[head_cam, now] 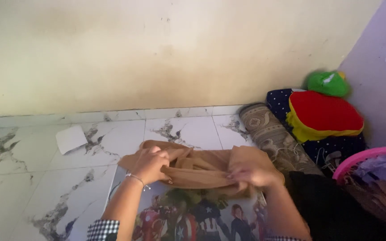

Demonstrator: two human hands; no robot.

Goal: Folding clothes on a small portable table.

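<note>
A tan cloth [197, 167] lies bunched on a mat printed with comic figures [193, 218] on the floor. My left hand [150, 164], with a thin bracelet on the wrist, grips the cloth's left part. At the cloth's right part my right hand [253, 169] pinches a fold, slightly blurred. Both sleeves are black-and-white checked.
White marble-pattern floor tiles [45, 178] meet a cream wall. A white paper sheet [71, 139] lies at the left. At the right are a rolled patterned mat [271, 134], a red and yellow cushion [325, 114] on dotted dark fabric, a green item [329, 83], and a pink basket [367, 156].
</note>
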